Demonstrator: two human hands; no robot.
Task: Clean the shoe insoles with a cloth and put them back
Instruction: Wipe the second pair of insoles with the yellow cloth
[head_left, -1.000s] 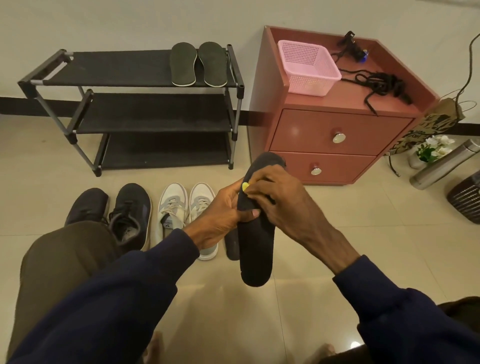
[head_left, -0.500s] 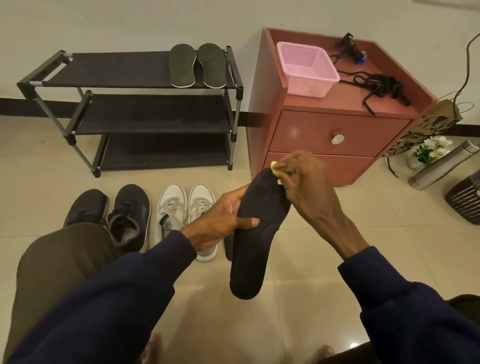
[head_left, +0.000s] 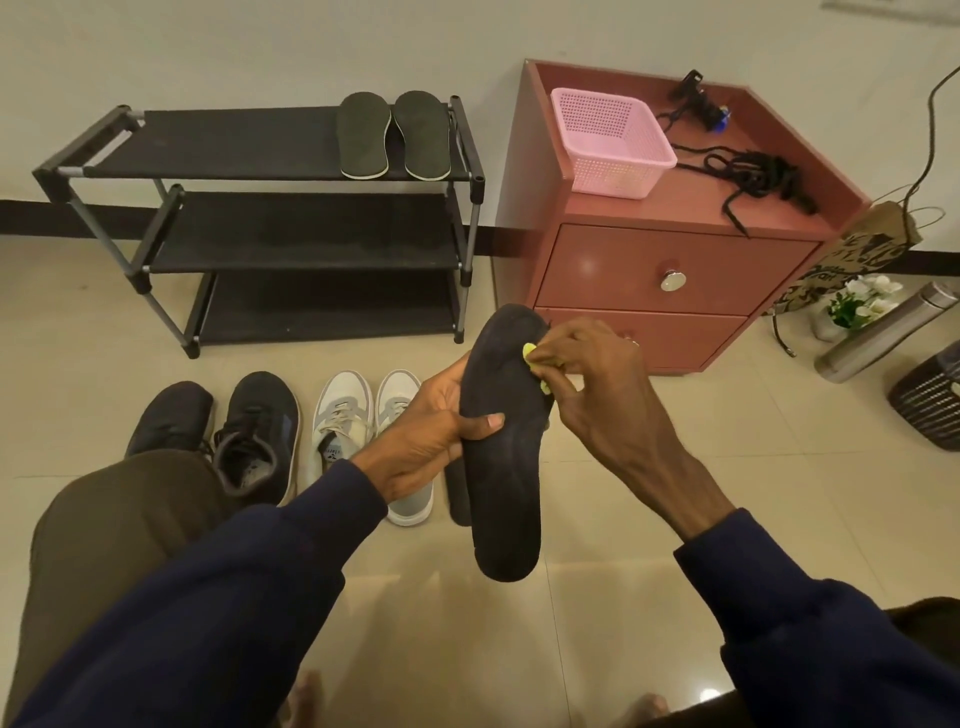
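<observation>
Black foam, by the look of it: the insole (head_left: 506, 457) is held upright above the floor, toe end up. The left hand (head_left: 426, 441) grips it at the waist, thumb across the face and fingers curled behind. The right hand (head_left: 597, 374) pinches a small yellow-green cloth (head_left: 530, 354) and presses it on the right edge of the toe end.

So the step in hand is the wiping, and I judge it well short of done, since only the toe area is under the cloth and the heel half lies clear of it. The next move calls for drawing the cloth down the face toward the heel. The left hand then needs to shift its grip to free the covered middle.

A second dark insole (head_left: 457, 499) lies on the floor just behind, beside the grey-white sneakers (head_left: 340, 415). The black sneakers (head_left: 257, 426) stand left of them. Two more insoles (head_left: 363, 137) lie on the top shelf of the shoe rack (head_left: 234, 140).

As for writing, the bold print on the paper bag (head_left: 852, 260) is not legible, and the mark on the sneaker tongue is too small to read.
</observation>
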